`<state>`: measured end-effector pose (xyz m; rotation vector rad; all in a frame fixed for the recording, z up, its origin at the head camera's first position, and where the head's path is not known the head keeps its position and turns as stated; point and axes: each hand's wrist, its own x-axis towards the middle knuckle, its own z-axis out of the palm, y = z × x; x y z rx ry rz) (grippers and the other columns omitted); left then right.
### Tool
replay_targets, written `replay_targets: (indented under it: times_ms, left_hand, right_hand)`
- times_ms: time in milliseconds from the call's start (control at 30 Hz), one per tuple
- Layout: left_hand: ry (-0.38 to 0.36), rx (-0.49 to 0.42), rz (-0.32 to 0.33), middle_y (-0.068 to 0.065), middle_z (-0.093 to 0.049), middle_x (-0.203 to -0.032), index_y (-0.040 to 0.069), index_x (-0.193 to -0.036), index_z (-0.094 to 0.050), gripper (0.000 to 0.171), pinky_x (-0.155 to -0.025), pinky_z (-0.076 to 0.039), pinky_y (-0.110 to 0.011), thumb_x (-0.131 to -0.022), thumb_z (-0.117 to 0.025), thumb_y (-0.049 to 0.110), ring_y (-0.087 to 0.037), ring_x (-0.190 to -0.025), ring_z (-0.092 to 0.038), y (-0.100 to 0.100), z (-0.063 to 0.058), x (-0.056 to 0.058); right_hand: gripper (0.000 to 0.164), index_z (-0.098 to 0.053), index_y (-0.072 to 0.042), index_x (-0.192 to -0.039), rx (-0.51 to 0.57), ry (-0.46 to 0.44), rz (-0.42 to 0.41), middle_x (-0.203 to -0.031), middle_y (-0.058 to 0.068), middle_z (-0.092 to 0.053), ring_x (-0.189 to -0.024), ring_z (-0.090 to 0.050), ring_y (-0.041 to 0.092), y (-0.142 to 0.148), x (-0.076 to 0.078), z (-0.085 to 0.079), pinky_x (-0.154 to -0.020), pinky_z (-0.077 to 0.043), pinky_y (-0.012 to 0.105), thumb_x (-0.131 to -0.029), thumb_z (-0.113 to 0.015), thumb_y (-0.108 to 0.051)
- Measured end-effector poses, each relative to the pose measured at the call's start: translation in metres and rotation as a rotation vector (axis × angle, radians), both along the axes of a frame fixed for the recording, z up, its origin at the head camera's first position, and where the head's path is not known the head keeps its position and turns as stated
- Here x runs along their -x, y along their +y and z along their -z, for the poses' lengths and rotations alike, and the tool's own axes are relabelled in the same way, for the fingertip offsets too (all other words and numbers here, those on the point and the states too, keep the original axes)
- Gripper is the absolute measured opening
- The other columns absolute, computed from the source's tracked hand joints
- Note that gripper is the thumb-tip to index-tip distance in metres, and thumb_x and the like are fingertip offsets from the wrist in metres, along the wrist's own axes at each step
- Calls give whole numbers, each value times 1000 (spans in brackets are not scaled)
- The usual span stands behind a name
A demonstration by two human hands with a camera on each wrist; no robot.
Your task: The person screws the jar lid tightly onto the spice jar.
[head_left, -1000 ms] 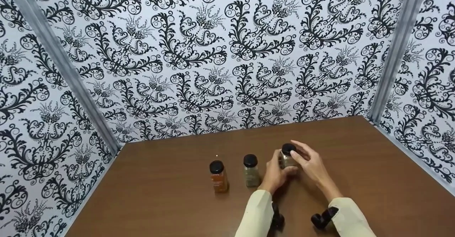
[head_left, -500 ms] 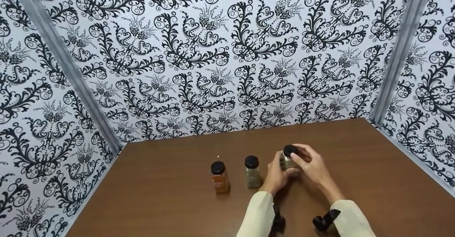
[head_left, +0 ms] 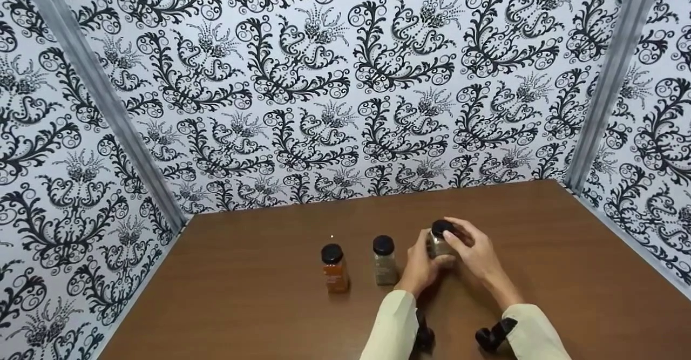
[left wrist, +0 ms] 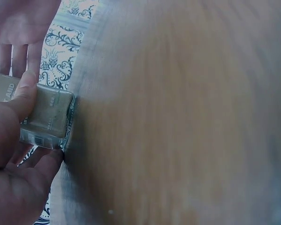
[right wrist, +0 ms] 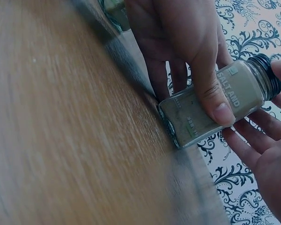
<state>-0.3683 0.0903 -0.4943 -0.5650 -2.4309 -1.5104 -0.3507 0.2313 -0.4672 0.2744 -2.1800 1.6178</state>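
Observation:
A clear glass spice jar [head_left: 440, 245] with a brownish powder and white lettering, partly reading "SALT AND", stands at the right of the table. My left hand [head_left: 422, 263] grips its body, the thumb lying across the lettered side in the right wrist view. At the black lid [head_left: 442, 227], my right hand [head_left: 478, 252] holds on with its thumb at the near side and fingers behind. The jar's base is right at the tabletop in the right wrist view. Just left of my left hand stands a jar of green-grey seasoning [head_left: 384, 263], also black-lidded.
Further left is a black-lidded jar of orange spice [head_left: 335, 273]. The brown table [head_left: 243, 284] ends at patterned wall panels [head_left: 302, 106] behind and on both sides. Black devices [head_left: 494, 335] are strapped at both wrists near the pale sleeves.
The head view has shifted slightly. Both hands stay on the same jar, and the right fingers sit a little closer round its lid. The other two jars have not moved.

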Motion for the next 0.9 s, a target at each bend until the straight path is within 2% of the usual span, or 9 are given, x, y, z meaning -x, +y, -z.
replay_targets:
  times_ms: [300, 467, 600, 800, 900]
  left_hand:
    - [13, 5, -7, -7, -72, -118, 21, -125, -55, 52, -89, -53, -27, -81, -82, 26, -18, -107, -67, 1, 1, 1]
    - [10, -15, -1, -8, -72, -118, 19, -124, -55, 52, -87, -54, -27, -81, -83, 25, -18, -104, -68, 1, 1, 0]
    - [-17, -16, -6, -7, -71, -117, 20, -125, -55, 51, -87, -53, -27, -82, -82, 26, -16, -103, -67, 1, 0, -1]
    - [-26, 15, -29, -6, -71, -120, 21, -126, -56, 54, -89, -53, -30, -80, -84, 26, -20, -107, -67, 1, -2, -1]
    - [-37, 21, -36, -6, -71, -121, 22, -126, -56, 55, -90, -53, -31, -79, -84, 25, -21, -108, -67, 1, -2, -1]
  right_hand:
    - [35, -63, -5, -128, -8, -16, 29, -125, 19, -69, -103, -63, 0, 0, 2, 2, -89, -50, 13, -95, -69, -15]
    - [45, -57, -10, -138, -39, -45, 10, -132, 17, -66, -111, -64, 10, 2, 1, 2, -94, -49, 15, -96, -68, -20]
    - [44, -58, -14, -140, -79, -27, 11, -135, 14, -65, -117, -63, 16, 3, 0, 1, -97, -48, 16, -98, -66, -21]
    - [38, -62, -13, -135, -93, 12, 9, -132, 14, -67, -110, -61, 1, 3, 1, 3, -94, -49, 16, -97, -66, -16]
    - [37, -62, -9, -133, -75, 26, 7, -129, 16, -68, -107, -61, -2, 2, 1, 3, -94, -51, 19, -96, -67, -13]
